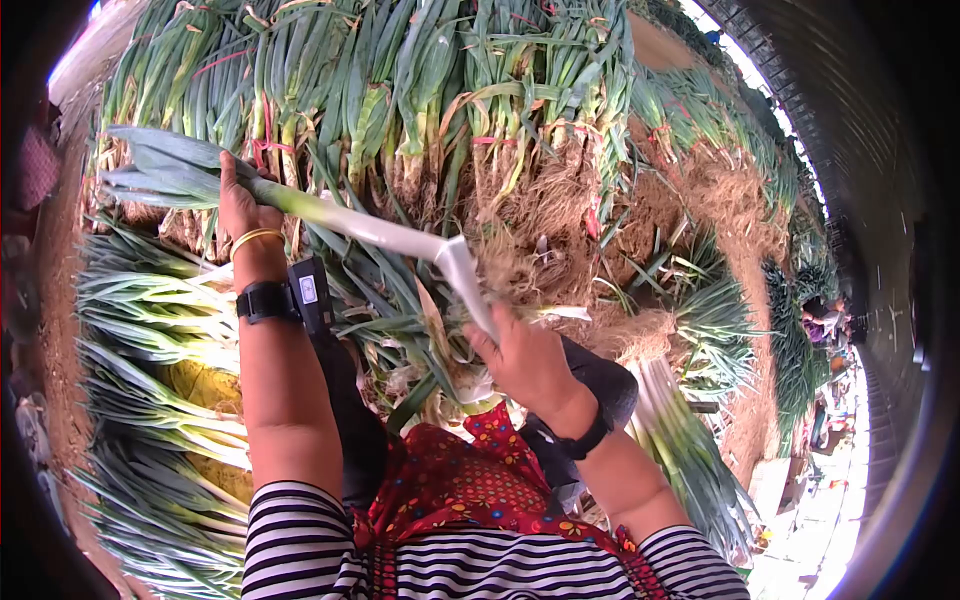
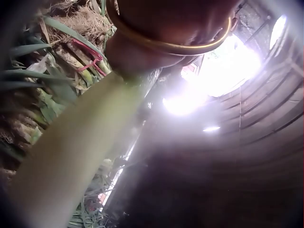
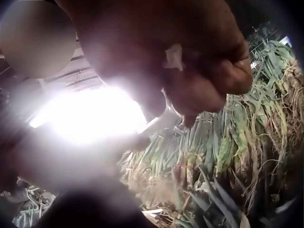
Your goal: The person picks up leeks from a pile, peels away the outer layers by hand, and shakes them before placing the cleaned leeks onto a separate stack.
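Observation:
My left hand (image 1: 245, 205) grips a long leek (image 1: 350, 222) where its green leaves begin, the leaves fanning out to the left. The leek's white shaft slants down to the right. In the left wrist view, the pale shaft (image 2: 80, 142) runs down from under the hand (image 2: 166, 28). A flat whitish outer layer (image 1: 465, 280) bends sharply down from the shaft's lower end. My right hand (image 1: 535, 365) pinches the tip of this layer. A small pale scrap (image 3: 174, 56) sticks to the right hand (image 3: 199, 61) in the right wrist view.
Bundled leeks (image 1: 420, 90) with roots stand in a row at the back, some tied with red string. Trimmed leeks (image 1: 170, 310) lie piled on the left, and more leeks (image 1: 690, 450) lie at the right. Loose roots and leaf scraps (image 1: 540, 240) cover the ground ahead.

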The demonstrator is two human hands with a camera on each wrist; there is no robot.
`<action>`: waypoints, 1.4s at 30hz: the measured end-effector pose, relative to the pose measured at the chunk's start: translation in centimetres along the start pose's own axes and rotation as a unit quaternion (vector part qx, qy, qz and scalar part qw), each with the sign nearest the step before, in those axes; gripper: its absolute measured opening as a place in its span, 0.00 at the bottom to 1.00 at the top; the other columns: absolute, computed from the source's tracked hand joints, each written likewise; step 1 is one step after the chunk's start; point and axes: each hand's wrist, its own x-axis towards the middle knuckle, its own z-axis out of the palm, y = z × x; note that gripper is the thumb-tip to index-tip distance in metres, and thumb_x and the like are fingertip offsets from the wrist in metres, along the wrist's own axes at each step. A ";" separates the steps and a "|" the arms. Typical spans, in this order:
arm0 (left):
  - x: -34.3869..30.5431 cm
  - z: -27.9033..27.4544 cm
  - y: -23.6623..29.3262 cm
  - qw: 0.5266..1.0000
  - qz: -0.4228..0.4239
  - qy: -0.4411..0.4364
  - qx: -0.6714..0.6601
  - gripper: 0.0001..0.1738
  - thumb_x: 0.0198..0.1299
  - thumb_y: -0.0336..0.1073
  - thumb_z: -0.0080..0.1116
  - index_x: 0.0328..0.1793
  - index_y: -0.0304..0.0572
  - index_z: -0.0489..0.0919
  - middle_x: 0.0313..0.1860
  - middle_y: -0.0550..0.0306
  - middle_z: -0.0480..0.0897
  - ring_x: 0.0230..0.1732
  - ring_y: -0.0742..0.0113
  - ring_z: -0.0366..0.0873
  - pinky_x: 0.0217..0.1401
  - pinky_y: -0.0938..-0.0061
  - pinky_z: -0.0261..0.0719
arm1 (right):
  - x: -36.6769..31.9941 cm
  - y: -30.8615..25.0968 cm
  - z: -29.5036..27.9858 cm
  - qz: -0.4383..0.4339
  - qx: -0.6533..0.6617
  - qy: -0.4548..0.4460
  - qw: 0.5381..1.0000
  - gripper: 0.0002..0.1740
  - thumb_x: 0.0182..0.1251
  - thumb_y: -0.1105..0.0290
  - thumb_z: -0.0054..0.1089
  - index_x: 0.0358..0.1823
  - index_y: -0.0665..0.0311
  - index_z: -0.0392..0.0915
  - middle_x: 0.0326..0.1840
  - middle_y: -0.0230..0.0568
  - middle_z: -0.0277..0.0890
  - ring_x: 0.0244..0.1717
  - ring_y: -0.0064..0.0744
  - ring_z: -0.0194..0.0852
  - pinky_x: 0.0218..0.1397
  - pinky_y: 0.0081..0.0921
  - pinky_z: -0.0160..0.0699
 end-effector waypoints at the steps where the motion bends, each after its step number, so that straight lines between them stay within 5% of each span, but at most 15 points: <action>1: 0.0 -0.1 0.0 1.000 -0.018 -0.024 0.006 0.18 0.54 0.48 0.63 0.34 0.42 0.73 0.23 0.58 0.75 0.20 0.67 0.71 0.23 0.74 0.72 | -0.6 -0.4 -0.2 0.019 -0.045 -0.096 0.994 0.15 0.67 0.58 0.48 0.37 0.65 0.66 0.21 0.54 0.72 0.24 0.57 0.73 0.26 0.48 0.70; 5: -0.1 -0.3 0.0 0.990 -0.104 -0.086 0.037 0.18 0.54 0.47 0.64 0.36 0.42 0.72 0.24 0.58 0.74 0.20 0.67 0.71 0.21 0.77 0.73 | -4.3 -1.1 -1.5 -0.072 -0.015 -0.117 0.990 0.16 0.68 0.58 0.47 0.31 0.64 0.66 0.15 0.48 0.70 0.18 0.51 0.72 0.19 0.41 0.68; 9: 0.3 -0.6 -1.5 0.981 -0.171 -0.081 0.051 0.18 0.54 0.47 0.63 0.37 0.43 0.72 0.24 0.58 0.74 0.20 0.67 0.71 0.20 0.78 0.74 | -7.4 -1.3 -3.4 -0.063 0.009 -0.123 0.990 0.14 0.67 0.59 0.49 0.31 0.64 0.67 0.14 0.47 0.69 0.17 0.49 0.71 0.18 0.40 0.67; 13: 0.7 -1.1 -0.7 0.977 -0.192 -0.090 0.005 0.20 0.53 0.47 0.64 0.39 0.42 0.70 0.26 0.57 0.74 0.22 0.67 0.72 0.23 0.78 0.75 | -11.1 0.0 -5.9 -0.004 0.023 -0.180 0.983 0.13 0.66 0.61 0.51 0.33 0.66 0.69 0.14 0.49 0.69 0.18 0.51 0.72 0.20 0.41 0.67; 18: 2.4 -2.8 0.9 0.987 -0.111 -0.097 0.066 0.21 0.55 0.53 0.60 0.35 0.42 0.72 0.24 0.58 0.75 0.23 0.67 0.71 0.26 0.74 0.74 | -15.7 4.2 -6.4 0.119 0.002 -0.182 0.976 0.18 0.67 0.54 0.47 0.37 0.64 0.70 0.15 0.49 0.71 0.18 0.55 0.73 0.20 0.43 0.70; 19: 2.2 -2.4 0.6 0.991 -0.088 -0.084 0.054 0.21 0.55 0.54 0.60 0.34 0.42 0.72 0.24 0.58 0.75 0.23 0.67 0.72 0.27 0.74 0.74 | -15.0 4.0 -6.3 0.153 -0.042 -0.196 0.968 0.20 0.65 0.52 0.49 0.43 0.64 0.70 0.25 0.50 0.76 0.27 0.50 0.77 0.32 0.42 0.74; 21: 1.4 -1.6 0.3 0.995 -0.062 -0.075 0.036 0.22 0.56 0.55 0.59 0.34 0.42 0.73 0.23 0.57 0.74 0.23 0.67 0.72 0.28 0.73 0.74 | -12.9 4.0 -5.7 0.051 -0.121 -0.201 0.971 0.27 0.63 0.51 0.51 0.55 0.63 0.67 0.44 0.49 0.76 0.43 0.43 0.76 0.51 0.39 0.69; 24: -0.3 -0.6 0.1 0.990 -0.077 -0.113 0.024 0.24 0.56 0.56 0.58 0.36 0.41 0.73 0.25 0.58 0.75 0.26 0.65 0.72 0.32 0.73 0.74 | -10.2 3.8 -5.2 -0.044 -0.171 -0.110 0.978 0.36 0.58 0.48 0.54 0.62 0.64 0.62 0.58 0.46 0.68 0.56 0.41 0.67 0.59 0.35 0.61; 28: -3.2 1.9 -0.2 0.986 -0.076 -0.137 -0.050 0.21 0.55 0.50 0.61 0.43 0.41 0.72 0.31 0.58 0.75 0.30 0.67 0.72 0.37 0.75 0.77 | -4.7 1.7 -6.5 -0.090 -0.123 -0.042 0.987 0.35 0.59 0.50 0.54 0.65 0.59 0.60 0.58 0.45 0.66 0.57 0.40 0.64 0.62 0.37 0.58; 33: -5.5 3.9 -0.9 0.974 -0.084 -0.207 -0.041 0.27 0.56 0.56 0.58 0.42 0.37 0.71 0.33 0.57 0.74 0.34 0.66 0.73 0.41 0.74 0.77 | 1.6 -1.6 -6.2 -0.191 -0.147 0.071 0.968 0.35 0.58 0.51 0.56 0.65 0.57 0.60 0.60 0.41 0.63 0.61 0.40 0.60 0.65 0.41 0.52; 37: -7.5 5.1 -0.7 0.969 -0.074 -0.235 0.000 0.33 0.55 0.65 0.51 0.46 0.40 0.72 0.33 0.57 0.73 0.35 0.62 0.71 0.44 0.68 0.72 | 5.0 0.6 -2.9 -0.153 -0.111 0.024 0.982 0.41 0.53 0.47 0.59 0.65 0.60 0.58 0.52 0.45 0.71 0.57 0.41 0.66 0.63 0.39 0.56; 38: -7.8 5.0 -0.6 0.957 -0.094 -0.274 -0.017 0.36 0.54 0.68 0.49 0.52 0.44 0.70 0.35 0.58 0.73 0.37 0.64 0.70 0.45 0.68 0.71 | 5.5 0.7 -2.8 -0.053 -0.097 -0.116 0.987 0.37 0.53 0.47 0.59 0.60 0.62 0.63 0.40 0.47 0.77 0.45 0.44 0.76 0.57 0.38 0.63; 40: -7.6 5.0 -0.5 0.926 -0.124 -0.354 -0.049 0.43 0.50 0.74 0.47 0.61 0.48 0.67 0.40 0.60 0.71 0.40 0.65 0.68 0.45 0.66 0.71 | 5.3 1.3 -1.6 -0.062 -0.032 -0.126 0.990 0.33 0.54 0.48 0.59 0.55 0.62 0.66 0.34 0.46 0.78 0.39 0.45 0.77 0.54 0.37 0.66; 41: -7.6 5.1 -0.6 0.926 -0.120 -0.354 -0.049 0.43 0.50 0.74 0.47 0.61 0.48 0.67 0.40 0.60 0.71 0.40 0.65 0.68 0.45 0.66 0.71 | 4.9 1.7 -0.6 -0.066 0.036 -0.137 0.988 0.29 0.55 0.48 0.58 0.51 0.62 0.70 0.29 0.46 0.78 0.32 0.46 0.79 0.51 0.36 0.68; 42: -7.8 5.3 -0.9 0.958 -0.081 -0.276 -0.001 0.45 0.49 0.74 0.47 0.63 0.48 0.66 0.40 0.60 0.71 0.40 0.64 0.69 0.46 0.65 0.71 | 4.5 1.8 0.4 -0.076 0.007 -0.055 0.996 0.21 0.57 0.52 0.58 0.44 0.60 0.73 0.25 0.43 0.78 0.28 0.43 0.79 0.53 0.34 0.67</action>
